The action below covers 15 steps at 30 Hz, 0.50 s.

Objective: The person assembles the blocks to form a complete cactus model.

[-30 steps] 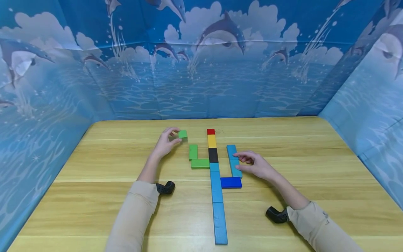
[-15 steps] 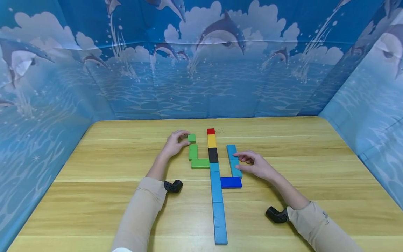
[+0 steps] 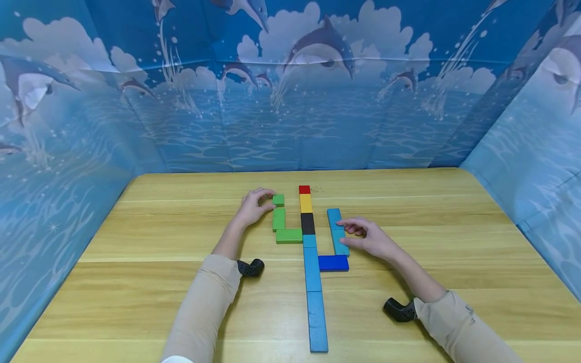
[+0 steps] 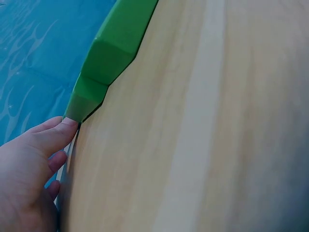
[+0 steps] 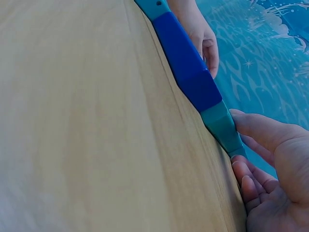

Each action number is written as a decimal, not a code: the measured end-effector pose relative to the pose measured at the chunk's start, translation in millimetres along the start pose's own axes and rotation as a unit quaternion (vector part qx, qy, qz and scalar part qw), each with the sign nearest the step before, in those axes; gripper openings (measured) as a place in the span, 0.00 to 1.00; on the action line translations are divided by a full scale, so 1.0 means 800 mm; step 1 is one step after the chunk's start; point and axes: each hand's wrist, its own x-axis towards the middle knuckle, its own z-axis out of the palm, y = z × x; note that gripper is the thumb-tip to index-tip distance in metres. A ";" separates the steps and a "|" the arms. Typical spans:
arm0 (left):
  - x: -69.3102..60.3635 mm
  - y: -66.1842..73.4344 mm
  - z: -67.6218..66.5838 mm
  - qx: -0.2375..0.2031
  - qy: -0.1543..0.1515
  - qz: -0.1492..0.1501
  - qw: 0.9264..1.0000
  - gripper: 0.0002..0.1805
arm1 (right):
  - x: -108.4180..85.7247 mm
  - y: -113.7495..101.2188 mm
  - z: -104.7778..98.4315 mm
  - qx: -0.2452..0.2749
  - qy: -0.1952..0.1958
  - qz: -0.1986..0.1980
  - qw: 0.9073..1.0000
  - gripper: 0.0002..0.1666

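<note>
My left hand (image 3: 252, 205) pinches a small green block (image 3: 279, 200) by its left side, thumb at the near edge and fingers at the far edge. Just nearer lie a green upright block (image 3: 279, 220) and a green crosswise block (image 3: 289, 235). In the left wrist view the thumb touches the end of the small green block (image 4: 88, 99). My right hand (image 3: 368, 237) has loosely bent fingers touching the right side of two light blue blocks (image 3: 338, 242). A dark blue block (image 3: 333, 262) lies at their near end.
A straight column runs down the middle of the wooden table (image 3: 136, 302): red block (image 3: 304, 189), yellow block (image 3: 305, 203), black block (image 3: 307, 223), then several light blue blocks (image 3: 312, 269). A dolphin-print cloth (image 3: 299, 121) stands behind and at both sides.
My left hand has brought the small green block to the right and toward me, to the far end of the green upright block. The right hand stays where it was.
</note>
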 end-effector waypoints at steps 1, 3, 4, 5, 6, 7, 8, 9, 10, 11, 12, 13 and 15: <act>-0.001 0.000 -0.001 -0.003 -0.002 0.002 1.000 0.20 | 0.000 0.000 0.000 -0.001 0.000 -0.001 1.000 0.25; -0.003 -0.001 -0.003 -0.021 -0.008 0.007 1.000 0.21 | 0.000 0.000 0.000 0.000 0.000 -0.003 1.000 0.25; -0.005 -0.001 -0.005 -0.032 -0.012 0.009 0.999 0.21 | 0.000 0.000 0.001 -0.001 0.000 -0.004 1.000 0.25; -0.006 -0.001 -0.006 -0.045 -0.016 0.010 0.999 0.22 | 0.000 0.000 0.001 -0.001 0.000 -0.005 1.000 0.25; -0.007 0.000 -0.008 -0.054 -0.021 0.014 0.998 0.23 | 0.000 0.000 0.001 -0.002 0.000 -0.004 1.000 0.25; -0.009 0.000 -0.009 -0.063 -0.028 0.018 0.997 0.23 | 0.000 0.000 0.001 -0.003 0.001 -0.004 1.000 0.25; -0.010 0.001 -0.011 -0.065 -0.036 0.020 0.997 0.23 | 0.000 0.001 0.001 -0.003 0.001 -0.004 1.000 0.25; -0.011 0.003 -0.012 -0.062 -0.044 0.020 0.997 0.24 | 0.000 0.001 0.001 -0.003 0.002 -0.003 1.000 0.25; -0.013 0.004 -0.013 -0.048 -0.053 0.021 0.997 0.25 | 0.000 0.001 0.001 -0.004 0.002 -0.003 1.000 0.25; -0.013 0.006 -0.013 -0.033 -0.061 0.019 0.997 0.26 | 0.000 0.002 0.001 -0.005 0.002 -0.002 1.000 0.25; -0.014 0.007 -0.014 -0.015 -0.069 0.019 0.997 0.27 | 0.000 0.002 0.001 -0.005 0.003 -0.002 1.000 0.25; -0.014 0.009 -0.013 0.001 -0.076 0.018 0.997 0.27 | 0.001 0.002 0.000 -0.005 0.003 -0.002 1.000 0.25; -0.015 0.010 -0.012 0.031 -0.084 0.021 0.996 0.28 | 0.001 0.002 0.000 -0.005 0.002 -0.002 1.000 0.25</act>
